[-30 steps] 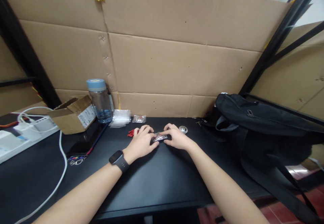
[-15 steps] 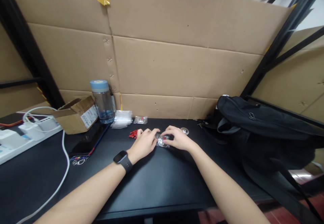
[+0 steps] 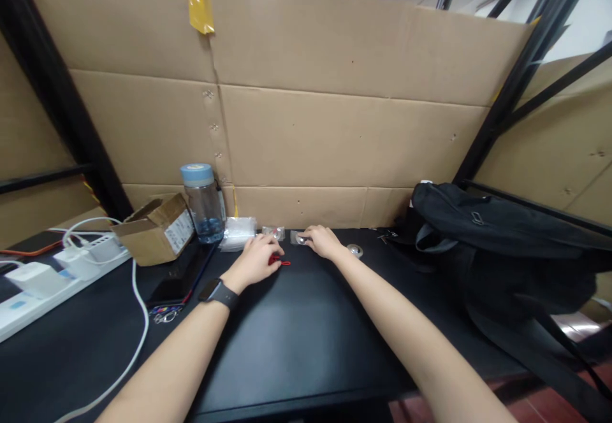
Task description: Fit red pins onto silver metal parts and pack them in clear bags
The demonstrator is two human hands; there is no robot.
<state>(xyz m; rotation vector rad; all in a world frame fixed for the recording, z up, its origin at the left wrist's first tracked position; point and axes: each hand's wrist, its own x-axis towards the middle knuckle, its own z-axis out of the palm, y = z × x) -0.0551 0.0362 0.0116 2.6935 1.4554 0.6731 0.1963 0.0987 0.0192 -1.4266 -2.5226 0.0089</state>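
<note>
My left hand [image 3: 258, 258], a dark watch on its wrist, reaches over the bunch of red cords. Its fingers are bent round a red cord [image 3: 285, 262], and a loop sticks out to the right past the fingertips. The hand covers the rest of the bunch. At the back of the table, my right hand [image 3: 322, 241] has its fingertips closed on a small clear plastic bag [image 3: 295, 238] with something round and silvery inside. To the left of it lies a similar bag [image 3: 273, 232] with a bit of red showing.
A stack of clear bags [image 3: 238, 232] lies beside a blue-lidded bottle [image 3: 203, 209]. Further left are an open carton [image 3: 153, 235], a phone [image 3: 179, 276] and a power strip [image 3: 29, 302]. A tape roll [image 3: 355, 251] and black backpack [image 3: 497, 244] are on the right.
Both hands were together on the small bag in mid-table. My right hand has carried it to the back, beside the other bag. My left hand has moved left to the red cords.
</note>
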